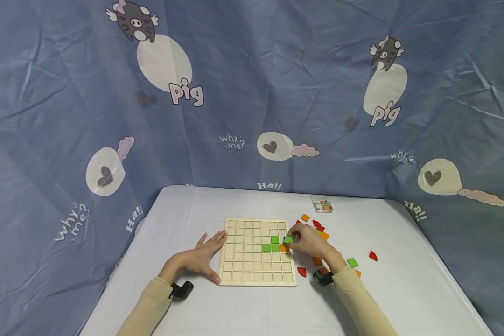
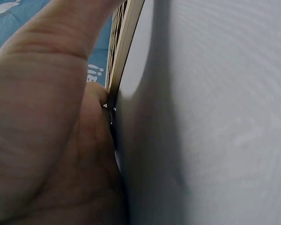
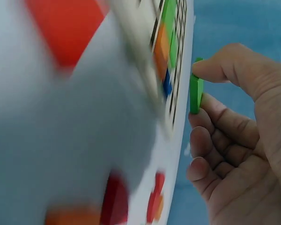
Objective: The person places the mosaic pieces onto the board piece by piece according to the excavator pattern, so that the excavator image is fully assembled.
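Right hand [image 1: 308, 240] pinches green tile [image 1: 288, 239] above grid board [image 1: 257, 270] right edge. Left hand [image 1: 201, 256] flat, fingers straight, bracing board left edge mid-desk [image 1: 403, 289].

Even soft light, wide-angle bowing, blurred wrist close-ups

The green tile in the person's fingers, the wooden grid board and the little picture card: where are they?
green tile [image 3: 195, 93], right wrist view, its thin edge.
wooden grid board [image 1: 243, 266], head view, empty lower cells.
picture card [image 1: 322, 205], head view, its middle.
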The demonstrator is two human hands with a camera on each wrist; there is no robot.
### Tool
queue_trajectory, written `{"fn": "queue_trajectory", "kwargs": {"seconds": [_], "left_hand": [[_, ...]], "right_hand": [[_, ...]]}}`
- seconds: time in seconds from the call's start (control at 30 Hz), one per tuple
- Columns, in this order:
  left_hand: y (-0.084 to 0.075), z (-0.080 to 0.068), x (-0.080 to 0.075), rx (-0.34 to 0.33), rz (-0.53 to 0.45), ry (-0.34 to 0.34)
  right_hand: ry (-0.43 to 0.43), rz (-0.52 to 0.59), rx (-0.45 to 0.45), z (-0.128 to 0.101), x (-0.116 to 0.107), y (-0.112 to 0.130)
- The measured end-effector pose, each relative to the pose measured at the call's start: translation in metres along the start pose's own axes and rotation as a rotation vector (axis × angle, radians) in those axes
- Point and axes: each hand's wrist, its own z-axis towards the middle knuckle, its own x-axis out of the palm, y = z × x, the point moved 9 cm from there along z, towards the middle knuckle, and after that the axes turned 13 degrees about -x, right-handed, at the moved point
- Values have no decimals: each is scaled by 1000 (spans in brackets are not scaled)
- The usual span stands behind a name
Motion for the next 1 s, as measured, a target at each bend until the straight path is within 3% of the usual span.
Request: {"fn": "queue_trajectory", "kwargs": {"seconds": [0.17, 0.4, 1.0], "left_hand": [[0, 0, 0, -6, 4, 6], [-1, 2, -1, -3, 0, 3], [2, 2, 2, -19, 5, 8]], "right_hand": [[36, 6, -111, 21, 20, 32], [111, -19, -183, 37, 49, 57], [132, -34, -212, 47, 66, 61]]}}
